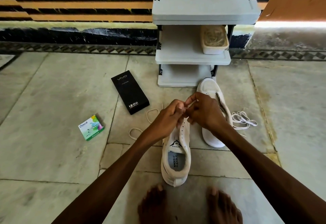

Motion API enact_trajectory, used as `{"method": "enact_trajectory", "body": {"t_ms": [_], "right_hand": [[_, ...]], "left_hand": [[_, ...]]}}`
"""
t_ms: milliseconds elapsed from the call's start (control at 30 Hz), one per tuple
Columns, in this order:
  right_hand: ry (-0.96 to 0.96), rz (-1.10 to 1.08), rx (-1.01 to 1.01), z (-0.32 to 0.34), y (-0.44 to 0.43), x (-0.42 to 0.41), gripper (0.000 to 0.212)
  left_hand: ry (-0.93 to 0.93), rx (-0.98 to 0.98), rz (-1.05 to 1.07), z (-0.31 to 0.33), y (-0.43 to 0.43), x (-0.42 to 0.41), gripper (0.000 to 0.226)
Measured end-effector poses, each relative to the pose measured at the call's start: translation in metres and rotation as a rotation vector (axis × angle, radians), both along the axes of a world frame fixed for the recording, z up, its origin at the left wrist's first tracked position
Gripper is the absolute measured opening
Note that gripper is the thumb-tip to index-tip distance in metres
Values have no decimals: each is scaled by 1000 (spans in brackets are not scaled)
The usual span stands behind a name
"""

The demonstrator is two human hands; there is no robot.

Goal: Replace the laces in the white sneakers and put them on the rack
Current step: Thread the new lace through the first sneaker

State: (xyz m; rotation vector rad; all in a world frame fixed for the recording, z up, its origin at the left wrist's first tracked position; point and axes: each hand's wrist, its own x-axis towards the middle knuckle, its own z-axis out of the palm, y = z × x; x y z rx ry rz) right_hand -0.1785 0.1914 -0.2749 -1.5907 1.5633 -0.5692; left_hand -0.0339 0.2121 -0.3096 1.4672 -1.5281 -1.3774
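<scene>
White sneaker [176,160] sits on the floor [53,153], near centre; left hand [167,116] and right hand [204,110] pinch the cream lace [130,133] at its far eyelets [183,128]. With fingers [180,107] hiding them, I fear a skipped eyelet.

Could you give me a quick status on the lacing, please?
Left hand and right hand pinch cream lace over near sneaker. Second sneaker on floor by rack, loose white laces beside it. Nothing in the way.
</scene>
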Motion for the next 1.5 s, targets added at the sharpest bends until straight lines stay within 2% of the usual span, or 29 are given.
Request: {"method": "enact_trajectory", "body": {"t_ms": [100,167,233,333,433,500,567,700,800,933,1067,1200,1333,1500], "right_hand": [[178,-52,-130,-4,-4,-4,17],[161,-62,-148,-5,-4,-6,12],[182,-23,-124,-7,-1,-7,19],[310,119,23,-12,8,-6,15],[478,232,239,-21,22,1,59],[506,230,256,-26,31,7,64],[516,169,204,-30,37,13,59],[491,69,116,-40,39,18,44],[401,17,100,-46,35,14,35],[257,-71,115,-49,28,13,31],[108,-119,171,-53,20,17,27],[82,-131,222,-54,13,18,24],[-34,-207,351,-56,8,19,24],[-62,-222,384,-55,6,18,26]], "left_hand": [[-81,-4,69,-9,-1,1,17],[-155,-7,122,-13,-2,6,18],[-205,26,151,-17,-2,13,24],[-200,83,145,-21,-2,21,29],[-236,95,151,-25,-1,25,25],[-331,48,173,-30,-2,26,18],[-406,37,194,-32,-3,27,15],[-320,118,143,-29,0,28,23],[-230,114,159,-26,3,30,19],[-374,59,97,-28,-2,34,8],[-368,131,55,-31,-7,33,10],[-363,103,86,-29,-12,32,10],[-318,75,169,-33,-14,31,6],[-295,52,215,-41,-10,25,3]]}}
